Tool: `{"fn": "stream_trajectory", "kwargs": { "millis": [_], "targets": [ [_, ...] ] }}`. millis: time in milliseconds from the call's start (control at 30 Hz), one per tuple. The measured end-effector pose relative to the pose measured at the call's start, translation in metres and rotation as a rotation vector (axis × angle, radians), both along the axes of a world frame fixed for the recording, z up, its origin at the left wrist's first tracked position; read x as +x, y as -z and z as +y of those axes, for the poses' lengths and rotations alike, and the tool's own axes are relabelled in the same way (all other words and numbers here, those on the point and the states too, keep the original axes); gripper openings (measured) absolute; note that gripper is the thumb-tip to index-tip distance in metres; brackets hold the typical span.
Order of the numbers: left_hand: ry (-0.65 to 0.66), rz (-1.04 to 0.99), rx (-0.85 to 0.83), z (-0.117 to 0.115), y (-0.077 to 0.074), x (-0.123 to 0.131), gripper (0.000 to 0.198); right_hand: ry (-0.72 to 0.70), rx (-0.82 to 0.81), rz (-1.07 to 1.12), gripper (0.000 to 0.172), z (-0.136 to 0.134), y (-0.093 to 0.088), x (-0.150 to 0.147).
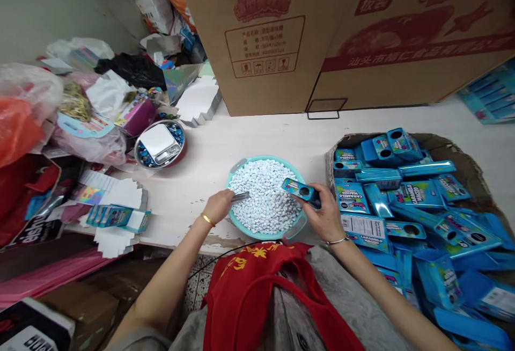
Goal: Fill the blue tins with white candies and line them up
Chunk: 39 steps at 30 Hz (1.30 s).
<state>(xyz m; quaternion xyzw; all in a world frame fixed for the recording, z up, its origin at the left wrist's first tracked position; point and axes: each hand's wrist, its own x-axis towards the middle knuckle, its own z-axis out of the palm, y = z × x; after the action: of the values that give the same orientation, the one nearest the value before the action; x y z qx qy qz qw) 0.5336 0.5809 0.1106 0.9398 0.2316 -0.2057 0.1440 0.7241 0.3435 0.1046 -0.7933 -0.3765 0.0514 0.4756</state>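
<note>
A light-green basin (232, 170) full of small pale candies (263, 195) sits at the table's front edge. My left hand (218, 206) is closed around a short grey metal tool (240, 196) at the basin's left side; its far end is at the candies, and I cannot make out its exact kind. Over the right part of the basin, my right hand (325, 217) grips a small blue candy box (298, 189), tilted, with a dark round hole in its face. Whether anything is inside that box cannot be seen.
To the right, a cut-down carton (336, 150) holds many blue candy boxes (416, 194). Big cardboard boxes (265, 90) stand at the back. On the left are a metal bowl (183, 150) with a white scale (161, 143), flattened white card (200, 99) and plastic bags (92, 141).
</note>
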Motion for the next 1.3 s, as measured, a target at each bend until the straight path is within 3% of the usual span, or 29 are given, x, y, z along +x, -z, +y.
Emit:
{"fn": "stream_trajectory", "kwargs": {
  "millis": [67, 167, 267, 367, 500, 667, 833, 967, 1067, 1167, 1300],
  "targets": [
    [-0.043, -0.073, -0.069, -0.014, 0.029, 0.008, 0.013, 0.031, -0.013, 0.005, 0.031, -0.003, 0.002, 0.002],
    [-0.07, -0.135, -0.117, -0.028, 0.051, 0.02, 0.018, 0.064, -0.016, 0.034, 0.034, -0.006, 0.003, 0.0],
    [-0.122, -0.223, -0.219, -0.028, 0.054, 0.016, 0.021, 0.082, -0.017, 0.057, 0.035, -0.006, 0.003, -0.003],
    [-0.185, -0.358, -0.375, -0.02, 0.045, 0.003, 0.022, 0.072, -0.014, 0.059, 0.034, -0.007, 0.004, -0.005],
    [-0.166, -0.437, -0.45, -0.014, 0.012, 0.001, 0.024, 0.03, -0.029, 0.032, 0.033, -0.005, 0.006, -0.005],
    [-0.007, -0.452, -0.449, -0.01, -0.05, 0.02, 0.024, -0.059, -0.013, -0.064, 0.03, 0.004, 0.004, -0.007],
    [0.258, -0.287, -0.226, -0.013, -0.104, 0.045, 0.02, -0.152, 0.009, -0.081, 0.032, 0.016, 0.002, -0.014],
    [0.405, -0.091, 0.026, -0.031, -0.139, 0.065, 0.012, -0.185, 0.025, -0.087, 0.033, 0.022, 0.001, -0.021],
    [0.466, -0.003, 0.166, -0.049, -0.161, 0.075, 0.014, -0.196, 0.044, -0.054, 0.033, 0.024, -0.001, -0.027],
    [0.497, 0.012, 0.203, -0.059, -0.175, 0.076, 0.02, -0.202, 0.069, -0.012, 0.033, 0.026, -0.001, -0.03],
    [0.41, -0.078, 0.17, -0.042, -0.177, 0.065, 0.018, -0.191, 0.11, 0.051, 0.033, 0.027, 0.0, -0.03]
  ]
}}
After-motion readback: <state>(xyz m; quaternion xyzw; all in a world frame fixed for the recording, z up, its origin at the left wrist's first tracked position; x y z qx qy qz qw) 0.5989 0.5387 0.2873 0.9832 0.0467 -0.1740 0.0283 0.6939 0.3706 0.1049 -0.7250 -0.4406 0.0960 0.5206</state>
